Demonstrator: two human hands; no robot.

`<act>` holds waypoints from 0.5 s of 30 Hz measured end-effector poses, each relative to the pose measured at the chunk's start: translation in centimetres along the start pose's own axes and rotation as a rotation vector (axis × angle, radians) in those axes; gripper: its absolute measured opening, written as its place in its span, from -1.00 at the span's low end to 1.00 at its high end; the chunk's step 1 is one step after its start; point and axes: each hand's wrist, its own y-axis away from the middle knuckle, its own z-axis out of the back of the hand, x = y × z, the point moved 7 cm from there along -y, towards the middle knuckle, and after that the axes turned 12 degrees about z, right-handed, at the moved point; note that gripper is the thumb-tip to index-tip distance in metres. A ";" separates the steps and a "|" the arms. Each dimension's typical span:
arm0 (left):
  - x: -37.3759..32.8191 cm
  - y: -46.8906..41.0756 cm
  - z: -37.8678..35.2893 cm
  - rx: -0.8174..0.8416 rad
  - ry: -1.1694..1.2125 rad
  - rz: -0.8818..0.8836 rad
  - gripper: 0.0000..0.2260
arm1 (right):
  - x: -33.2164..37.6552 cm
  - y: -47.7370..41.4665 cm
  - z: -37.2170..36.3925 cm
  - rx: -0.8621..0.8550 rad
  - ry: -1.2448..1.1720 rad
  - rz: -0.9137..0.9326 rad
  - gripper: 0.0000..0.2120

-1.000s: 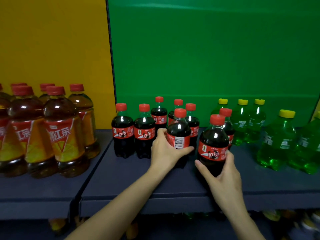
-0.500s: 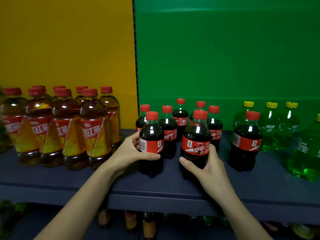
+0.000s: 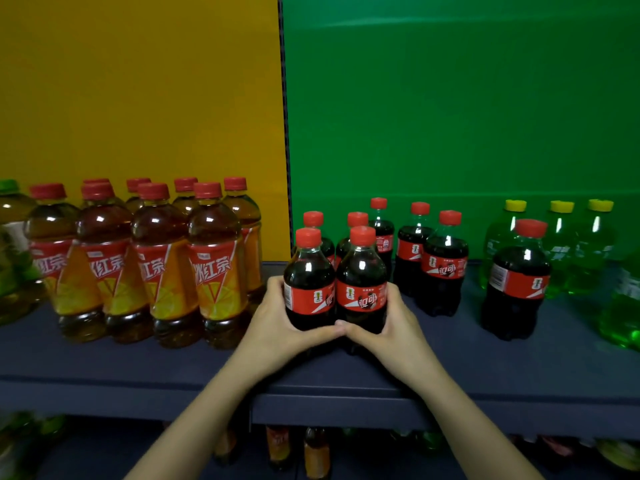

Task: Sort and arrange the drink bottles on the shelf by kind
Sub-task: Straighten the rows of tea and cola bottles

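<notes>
Two small cola bottles with red caps stand side by side at the shelf's front. My left hand [image 3: 277, 320] wraps the left cola bottle [image 3: 307, 282], and my right hand [image 3: 398, 323] wraps the right cola bottle [image 3: 362, 282]. My thumbs meet in front of them. Behind stand several more cola bottles [image 3: 443, 265]. One lone cola bottle [image 3: 519, 282] stands to the right, in front of the green soda bottles [image 3: 588, 247] with yellow caps. Large iced tea bottles [image 3: 156, 265] with red caps fill the left side.
The dark blue shelf [image 3: 485, 375] has bare board along its front edge. A yellow back panel [image 3: 138, 81] sits behind the tea, a green one [image 3: 450, 98] behind the sodas. A green-capped bottle [image 3: 10, 237] shows at far left. More bottles stand on the lower shelf [image 3: 311, 452].
Both hands have slid their cola bottles leftward and together, next to the tea group. The view has shifted left, showing more tea bottles.
</notes>
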 end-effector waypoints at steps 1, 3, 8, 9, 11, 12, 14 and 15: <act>0.3 0.1 0.0 -0.056 -0.019 -0.024 -0.25 | -0.1 0.1 0.2 -0.013 0.008 0.004 -0.32; 1.0 0.2 0.0 -0.107 -0.008 -0.042 -0.28 | -0.3 0.5 0.6 -0.028 -0.007 -0.007 -0.30; 1.8 -0.1 0.5 -0.031 0.083 -0.038 -0.41 | -0.6 0.9 1.3 -0.012 -0.114 -0.044 -0.44; 1.8 -0.2 0.6 -0.009 0.098 -0.042 -0.44 | -0.6 0.8 1.4 -0.017 -0.135 -0.049 -0.46; 1.8 -0.6 0.8 0.018 0.102 -0.064 -0.47 | -0.7 0.7 1.3 -0.027 -0.147 -0.050 -0.47; 1.8 -0.8 0.8 0.034 0.100 -0.075 -0.46 | -0.7 0.7 1.2 -0.032 -0.142 -0.049 -0.47; 1.8 -1.3 0.7 0.076 0.101 -0.086 -0.43 | -0.6 0.6 1.1 -0.046 -0.118 -0.046 -0.46; 1.9 -1.4 0.6 0.092 0.106 -0.088 -0.42 | -0.6 0.6 1.1 -0.052 -0.104 -0.045 -0.45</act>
